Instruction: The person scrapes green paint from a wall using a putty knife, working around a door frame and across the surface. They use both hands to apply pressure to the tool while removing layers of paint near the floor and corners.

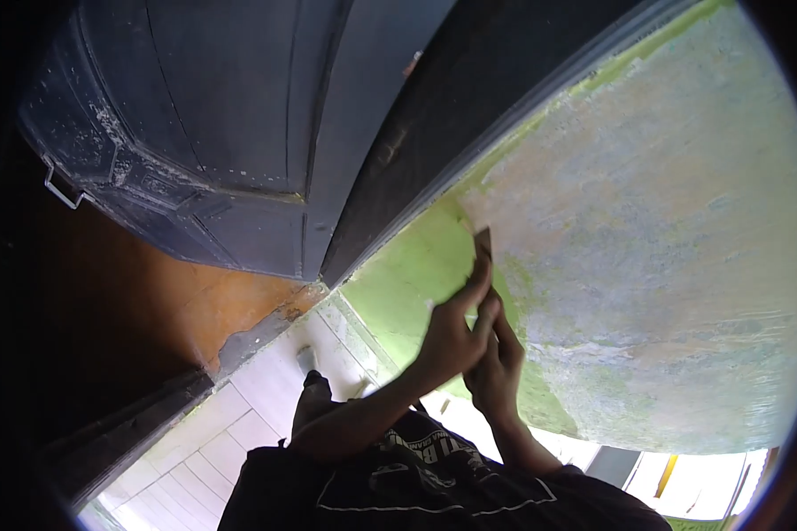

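Observation:
A dark-bladed scraper (483, 241) touches the wall (629, 230), where green paint gives way to a bare, patchy grey surface. My left hand (452, 338) is closed near the blade, with its fingers stretched up along the tool. Just below and to the right, my right hand (496, 361) is closed as well, pressed against the left around what seems to be the handle. The handle itself is hidden by the fingers. Green paint (416, 257) covers the wall's left part, beside the door frame.
A dark panelled door (230, 97) with a metal handle (62, 184) stands at the upper left, beside its dark frame (416, 150). Pale floor tiles (239, 416) lie below, with a small whitish object (306, 359) by my foot. Beyond the doorway is an orange-brown floor (230, 301).

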`<state>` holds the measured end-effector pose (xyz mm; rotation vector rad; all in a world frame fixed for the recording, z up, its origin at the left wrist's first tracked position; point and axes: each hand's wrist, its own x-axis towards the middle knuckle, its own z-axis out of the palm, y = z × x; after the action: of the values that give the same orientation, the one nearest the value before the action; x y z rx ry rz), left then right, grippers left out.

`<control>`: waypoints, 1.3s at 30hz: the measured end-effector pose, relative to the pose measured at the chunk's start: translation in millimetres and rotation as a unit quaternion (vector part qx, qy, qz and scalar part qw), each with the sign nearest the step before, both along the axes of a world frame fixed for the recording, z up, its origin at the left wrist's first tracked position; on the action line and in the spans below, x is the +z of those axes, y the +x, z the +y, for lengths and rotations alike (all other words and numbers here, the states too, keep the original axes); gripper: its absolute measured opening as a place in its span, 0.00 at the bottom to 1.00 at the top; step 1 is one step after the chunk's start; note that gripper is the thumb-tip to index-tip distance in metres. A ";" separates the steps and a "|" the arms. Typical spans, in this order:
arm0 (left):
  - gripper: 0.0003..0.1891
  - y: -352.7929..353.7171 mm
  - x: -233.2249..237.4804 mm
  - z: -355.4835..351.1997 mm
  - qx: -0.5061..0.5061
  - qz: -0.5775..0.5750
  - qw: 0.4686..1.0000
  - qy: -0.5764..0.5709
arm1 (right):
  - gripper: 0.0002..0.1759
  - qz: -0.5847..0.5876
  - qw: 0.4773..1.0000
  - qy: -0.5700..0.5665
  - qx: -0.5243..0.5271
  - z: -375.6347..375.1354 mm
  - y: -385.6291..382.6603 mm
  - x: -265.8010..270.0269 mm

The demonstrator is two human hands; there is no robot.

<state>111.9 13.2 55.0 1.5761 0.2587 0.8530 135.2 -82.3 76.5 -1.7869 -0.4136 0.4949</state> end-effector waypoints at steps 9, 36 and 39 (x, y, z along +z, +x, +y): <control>0.26 3.1 -2.4 15.5 -0.038 -0.028 0.995 -0.091 | 0.25 0.027 0.999 0.040 0.002 29.1 -2.5 7.2; 0.28 5.2 -6.8 13.9 -0.061 0.019 0.992 -0.111 | 0.21 0.058 0.988 0.139 -0.029 28.7 -4.7 -13.6; 0.29 13.9 -5.6 21.1 -0.043 -0.021 0.990 -0.130 | 0.21 0.096 0.988 0.116 -0.027 37.4 -1.6 -0.4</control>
<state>125.8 34.3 49.5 1.3149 0.2596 0.7523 133.6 -44.9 76.2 -1.5067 -0.2745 0.5526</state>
